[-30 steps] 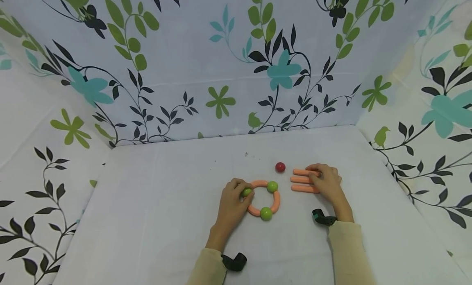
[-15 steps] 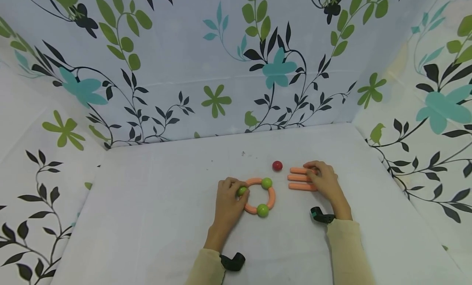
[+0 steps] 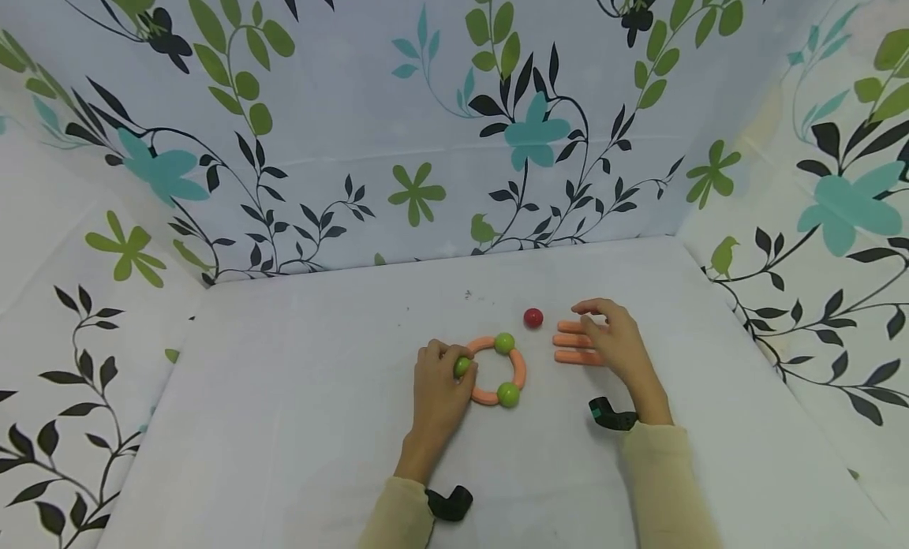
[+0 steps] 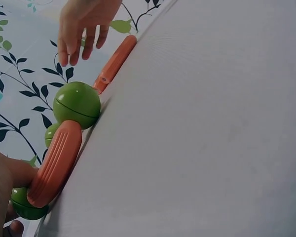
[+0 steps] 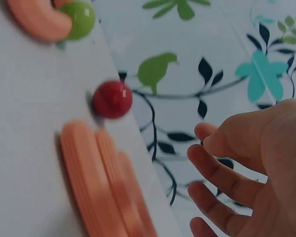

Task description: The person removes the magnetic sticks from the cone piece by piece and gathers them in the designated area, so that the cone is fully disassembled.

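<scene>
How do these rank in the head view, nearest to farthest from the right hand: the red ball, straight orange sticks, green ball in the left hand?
1. Orange sticks: partly hidden by the right hand.
2. Red ball: to its left.
3. Green ball: farther left, in the left hand.

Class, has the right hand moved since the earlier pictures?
Yes: the right hand has shifted slightly up and left in the head view, against the red ball.

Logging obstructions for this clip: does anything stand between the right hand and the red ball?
Nothing visible does: in the right wrist view, the space between the right hand and the red ball holds no object. The orange sticks lie lower, on the tabletop.
</scene>
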The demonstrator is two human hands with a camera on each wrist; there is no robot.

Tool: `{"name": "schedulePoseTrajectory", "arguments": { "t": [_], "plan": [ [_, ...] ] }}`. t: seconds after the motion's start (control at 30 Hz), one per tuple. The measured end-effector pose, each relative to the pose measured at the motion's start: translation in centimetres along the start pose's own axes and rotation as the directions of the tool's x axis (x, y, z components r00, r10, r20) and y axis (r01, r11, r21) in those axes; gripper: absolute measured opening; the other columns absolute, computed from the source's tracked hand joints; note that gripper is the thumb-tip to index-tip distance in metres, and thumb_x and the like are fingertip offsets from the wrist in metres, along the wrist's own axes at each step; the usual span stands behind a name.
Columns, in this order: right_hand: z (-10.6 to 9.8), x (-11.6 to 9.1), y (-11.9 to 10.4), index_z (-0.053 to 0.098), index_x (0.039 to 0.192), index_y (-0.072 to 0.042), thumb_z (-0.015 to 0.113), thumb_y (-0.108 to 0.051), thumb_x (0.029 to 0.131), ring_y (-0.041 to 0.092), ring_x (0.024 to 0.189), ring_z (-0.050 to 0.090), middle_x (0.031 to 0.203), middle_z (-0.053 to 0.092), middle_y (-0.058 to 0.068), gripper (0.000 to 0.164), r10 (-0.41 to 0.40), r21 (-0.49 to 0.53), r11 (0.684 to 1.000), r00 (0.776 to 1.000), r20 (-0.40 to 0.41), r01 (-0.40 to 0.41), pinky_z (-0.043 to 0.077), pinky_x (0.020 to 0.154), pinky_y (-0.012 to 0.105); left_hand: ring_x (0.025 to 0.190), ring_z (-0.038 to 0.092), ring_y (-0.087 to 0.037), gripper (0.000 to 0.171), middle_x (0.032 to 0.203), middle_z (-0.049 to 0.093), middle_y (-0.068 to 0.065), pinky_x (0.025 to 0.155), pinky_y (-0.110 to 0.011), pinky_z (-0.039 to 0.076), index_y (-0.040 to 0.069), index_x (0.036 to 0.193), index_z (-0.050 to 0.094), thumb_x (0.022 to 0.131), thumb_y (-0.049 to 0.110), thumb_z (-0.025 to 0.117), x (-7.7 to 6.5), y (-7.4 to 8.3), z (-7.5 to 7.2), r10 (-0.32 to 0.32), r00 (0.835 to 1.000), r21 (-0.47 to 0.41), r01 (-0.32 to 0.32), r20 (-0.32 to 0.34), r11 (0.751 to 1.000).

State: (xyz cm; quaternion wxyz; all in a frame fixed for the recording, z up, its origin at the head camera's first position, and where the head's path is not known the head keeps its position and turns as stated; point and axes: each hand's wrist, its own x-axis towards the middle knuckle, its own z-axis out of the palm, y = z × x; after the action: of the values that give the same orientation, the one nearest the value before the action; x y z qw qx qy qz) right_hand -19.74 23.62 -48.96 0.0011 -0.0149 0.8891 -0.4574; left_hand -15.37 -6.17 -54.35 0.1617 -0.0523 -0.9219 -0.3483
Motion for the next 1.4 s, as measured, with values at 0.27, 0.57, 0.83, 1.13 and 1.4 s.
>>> {"name": "schedulePoseTrajectory", "arguments": {
  "t": [0.27,0.57,0.83,1.13,1.4],
  "plan": [
    [2.6,-1.7,-3.4,0.068,0.126,-0.011,0.059,-0.013,0.105,0.029,0.11,0.066,0.127,0.069,0.013,0.023,-0.155,-0.028,0.987,0.987,0.031,0.156,0.058,0.095,0.044,0.088,0.053,-0.023,0.016,0.095,0.057,-0.004,0.077,-0.037,0.043,0.016,0.098,0.074,0.086,0.02,0.084,-0.5,0.5,-0.6,-0.008,0.999,0.04,0.009,-0.034,0.999],
    [5.1,-2.5,-4.2,0.069,0.122,-0.007,0.061,-0.007,0.103,0.025,0.108,0.066,0.122,0.072,0.01,0.021,-0.194,-0.046,0.979,0.974,0.114,0.201,0.057,0.095,0.046,0.084,0.051,-0.021,0.016,0.094,0.056,-0.003,0.073,-0.034,0.038,0.016,0.098,0.073,0.09,0.027,0.081,-1.5,1.3,-1.4,-0.017,1.0,0.114,0.019,-0.02,0.993],
    [7.5,-2.9,-3.9,0.068,0.125,-0.009,0.063,-0.016,0.102,0.022,0.103,0.066,0.117,0.071,0.007,0.025,-0.133,-0.09,0.984,0.972,0.196,0.153,0.057,0.089,0.041,0.085,0.053,-0.02,0.012,0.094,0.058,-0.001,0.078,-0.036,0.042,0.021,0.098,0.074,0.093,0.031,0.077,-2.8,1.8,-2.1,0.017,0.999,0.175,-0.022,0.029,0.984],
    [9.0,-2.3,-4.8,0.069,0.124,-0.009,0.068,-0.023,0.101,0.019,0.097,0.064,0.114,0.072,0.005,0.027,-0.119,-0.143,0.977,0.96,0.254,0.159,0.056,0.086,0.039,0.076,0.053,-0.016,0.013,0.087,0.061,0.003,0.077,-0.038,0.043,0.023,0.099,0.08,0.098,0.032,0.071,-3.9,2.2,-3.7,0.059,0.998,0.209,-0.065,0.034,0.976],
    [9.5,-1.7,-5.5,0.069,0.124,-0.01,0.072,-0.017,0.097,0.023,0.103,0.067,0.119,0.071,0.007,0.028,-0.101,-0.166,0.975,0.957,0.272,0.15,0.058,0.089,0.043,0.076,0.059,-0.019,0.018,0.088,0.067,0.001,0.074,-0.038,0.045,0.02,0.11,0.078,0.1,0.033,0.07,-2.5,2.1,-4.5,0.065,0.998,0.138,-0.064,-0.005,0.988]
  ]
}}
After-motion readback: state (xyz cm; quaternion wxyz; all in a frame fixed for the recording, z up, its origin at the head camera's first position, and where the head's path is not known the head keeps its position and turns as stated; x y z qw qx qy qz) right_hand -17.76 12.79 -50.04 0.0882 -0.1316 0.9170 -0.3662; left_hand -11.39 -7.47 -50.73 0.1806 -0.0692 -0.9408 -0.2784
